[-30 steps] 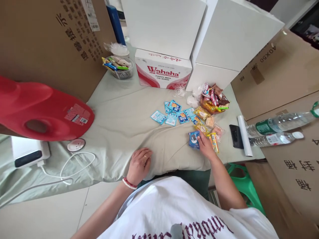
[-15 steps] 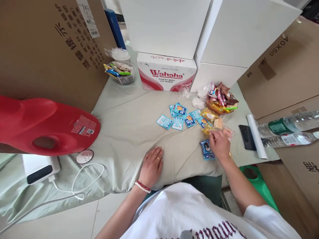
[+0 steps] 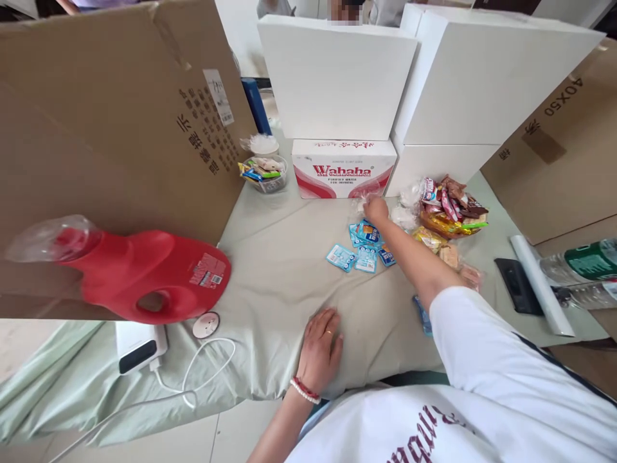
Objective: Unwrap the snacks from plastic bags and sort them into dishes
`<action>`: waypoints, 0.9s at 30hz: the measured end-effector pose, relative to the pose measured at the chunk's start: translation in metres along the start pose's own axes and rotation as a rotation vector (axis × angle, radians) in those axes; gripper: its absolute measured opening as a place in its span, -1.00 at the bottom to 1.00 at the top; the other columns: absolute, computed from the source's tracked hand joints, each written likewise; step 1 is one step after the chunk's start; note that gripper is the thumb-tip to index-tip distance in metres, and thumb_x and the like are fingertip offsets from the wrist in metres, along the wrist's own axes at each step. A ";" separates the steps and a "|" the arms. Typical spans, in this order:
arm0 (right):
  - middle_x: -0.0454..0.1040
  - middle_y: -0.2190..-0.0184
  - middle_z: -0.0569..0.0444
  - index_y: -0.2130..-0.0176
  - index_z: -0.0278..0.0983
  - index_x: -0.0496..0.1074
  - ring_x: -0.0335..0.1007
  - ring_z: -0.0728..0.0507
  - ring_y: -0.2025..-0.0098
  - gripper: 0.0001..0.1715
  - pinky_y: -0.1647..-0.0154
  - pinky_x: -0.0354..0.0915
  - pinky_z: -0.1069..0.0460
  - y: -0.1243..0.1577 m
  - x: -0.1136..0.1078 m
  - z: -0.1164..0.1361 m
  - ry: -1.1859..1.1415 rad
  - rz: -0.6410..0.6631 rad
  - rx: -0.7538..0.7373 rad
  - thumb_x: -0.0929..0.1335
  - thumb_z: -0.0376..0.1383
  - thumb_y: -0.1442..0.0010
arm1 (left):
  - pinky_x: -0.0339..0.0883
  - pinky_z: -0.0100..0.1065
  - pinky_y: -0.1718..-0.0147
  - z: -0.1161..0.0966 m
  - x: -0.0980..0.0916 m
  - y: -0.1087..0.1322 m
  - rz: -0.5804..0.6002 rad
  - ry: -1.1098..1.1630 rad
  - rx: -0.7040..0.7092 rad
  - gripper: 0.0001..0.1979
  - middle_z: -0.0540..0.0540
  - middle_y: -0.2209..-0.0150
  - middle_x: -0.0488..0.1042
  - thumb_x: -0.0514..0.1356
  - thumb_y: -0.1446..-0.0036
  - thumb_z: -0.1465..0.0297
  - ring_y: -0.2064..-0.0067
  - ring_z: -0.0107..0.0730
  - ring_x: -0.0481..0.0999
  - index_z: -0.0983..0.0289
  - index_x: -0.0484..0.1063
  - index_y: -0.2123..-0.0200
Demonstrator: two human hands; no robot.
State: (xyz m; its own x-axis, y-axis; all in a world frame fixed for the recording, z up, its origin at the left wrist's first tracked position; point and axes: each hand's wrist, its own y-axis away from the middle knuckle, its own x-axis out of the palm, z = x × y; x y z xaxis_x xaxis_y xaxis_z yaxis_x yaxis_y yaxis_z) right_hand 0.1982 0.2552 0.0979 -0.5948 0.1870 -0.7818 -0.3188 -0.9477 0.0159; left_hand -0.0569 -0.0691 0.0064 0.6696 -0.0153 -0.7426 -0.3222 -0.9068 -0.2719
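My right hand [image 3: 375, 209] is stretched far across the green cloth, its fingers closed on a crumpled clear plastic wrapper [image 3: 360, 199] in front of the Wahaha box [image 3: 343, 168]. Just below that hand lie several small blue snack packets [image 3: 362, 249]. A dark blue packet [image 3: 422, 315] peeks out beside my right sleeve. My left hand [image 3: 321, 350] rests flat on the cloth near the front edge, fingers spread, holding nothing. A pile of mixed snacks [image 3: 450, 209] sits to the right of my right hand.
A red detergent jug [image 3: 144, 275] lies on its side at the left, with a white power bank [image 3: 139, 345] and cable beside it. Big cardboard sheets and white boxes wall the back. A clear tub of snacks [image 3: 265, 174], a black phone [image 3: 517, 285], a white roll and water bottles [image 3: 585, 263] are also here.
My right hand left the dark blue packet near the front edge and reached far forward to the plastic wrapper by the Wahaha box. My head leaned forward. The left hand stayed put.
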 end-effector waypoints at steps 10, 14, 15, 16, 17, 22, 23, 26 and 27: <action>0.44 0.42 0.16 0.07 -0.17 0.58 0.31 -0.09 0.40 -0.61 0.33 0.27 0.03 0.275 -0.015 -0.105 -0.648 0.348 -0.012 0.46 -0.03 -0.17 | 0.50 -0.17 0.06 -0.029 -0.001 -0.062 0.087 0.977 -0.620 -0.40 0.22 0.01 0.60 0.47 0.06 0.00 -0.10 -0.01 0.56 0.25 0.54 0.05; 0.57 0.29 0.07 0.17 -0.14 0.60 0.44 -0.16 0.26 -0.63 0.21 0.37 -0.03 0.311 -0.027 -0.130 -0.754 0.188 0.108 0.50 0.01 -0.11 | 0.44 -0.27 0.30 -0.054 0.029 -0.088 0.260 1.144 -0.719 -0.54 0.11 0.40 0.59 0.49 0.14 0.03 0.25 -0.16 0.60 0.30 0.52 0.41; 0.59 0.24 0.05 0.19 -0.14 0.61 0.46 -0.17 0.22 -0.62 0.16 0.39 -0.05 0.312 -0.030 -0.134 -0.815 0.131 0.146 0.51 0.03 -0.09 | 0.43 -0.29 0.34 -0.060 0.034 -0.089 0.250 1.160 -0.728 -0.52 0.11 0.39 0.59 0.45 0.10 -0.01 0.27 -0.19 0.60 0.29 0.50 0.41; 0.62 0.20 0.03 0.20 -0.14 0.61 0.48 -0.17 0.19 -0.61 0.12 0.41 -0.07 0.312 -0.033 -0.138 -0.889 0.082 0.193 0.51 0.04 -0.07 | 0.43 -0.30 0.35 -0.064 0.037 -0.087 0.226 1.164 -0.734 -0.51 0.11 0.34 0.61 0.41 0.06 -0.05 0.27 -0.21 0.60 0.27 0.48 0.37; 0.63 0.17 0.01 0.22 -0.15 0.62 0.49 -0.17 0.19 -0.59 0.11 0.42 -0.08 0.311 -0.037 -0.142 -0.970 0.047 0.243 0.52 0.06 -0.05 | 0.44 -0.31 0.35 -0.067 0.038 -0.085 0.203 1.167 -0.744 -0.49 0.11 0.30 0.62 0.37 0.02 -0.09 0.25 -0.22 0.61 0.25 0.46 0.33; 0.63 0.07 0.03 0.23 -0.12 0.61 0.51 -0.13 0.22 -0.60 0.19 0.48 -0.07 0.308 -0.052 -0.152 -1.296 0.062 0.343 0.58 0.03 0.01 | 0.39 -0.38 0.44 -0.064 0.030 -0.066 0.014 1.083 -0.804 -0.50 0.01 0.33 0.54 0.20 -0.14 -0.14 0.36 -0.36 0.59 0.18 0.32 0.20; 0.63 0.08 0.03 0.22 -0.12 0.60 0.51 -0.13 0.23 -0.59 0.22 0.48 -0.06 0.308 -0.053 -0.151 -1.320 0.090 0.344 0.58 0.03 0.00 | 0.33 -0.40 0.51 -0.060 0.026 -0.063 -0.036 1.031 -0.802 -0.51 -0.03 0.38 0.51 0.17 -0.16 -0.14 0.44 -0.40 0.54 0.17 0.30 0.20; 0.59 0.30 0.07 0.23 -0.14 0.56 0.43 -0.09 0.40 -0.53 0.43 0.39 0.00 0.303 -0.052 -0.149 -1.254 0.141 0.333 0.57 0.09 -0.01 | 0.11 -0.41 0.66 -0.046 0.012 -0.057 -0.096 0.898 -0.768 -0.57 -0.14 0.55 0.35 0.11 -0.21 -0.11 0.65 -0.47 0.28 0.14 0.28 0.22; 0.53 0.40 0.11 0.24 -0.15 0.56 0.35 -0.06 0.48 -0.53 0.52 0.30 0.04 0.301 -0.052 -0.149 -1.212 0.143 0.327 0.56 0.10 -0.01 | 0.05 -0.41 0.68 -0.041 0.006 -0.056 -0.086 0.878 -0.762 -0.58 -0.17 0.59 0.30 0.11 -0.21 -0.10 0.68 -0.48 0.21 0.14 0.29 0.23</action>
State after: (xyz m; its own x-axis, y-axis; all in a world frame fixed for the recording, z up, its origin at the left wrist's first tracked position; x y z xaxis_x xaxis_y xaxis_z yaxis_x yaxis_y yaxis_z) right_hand 0.2430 -0.0782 0.0508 -0.8769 0.3685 0.3087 -0.2596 -0.9035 0.3410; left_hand -0.0074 -0.0359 0.0418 0.9989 0.0424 0.0204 0.0323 -0.9328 0.3589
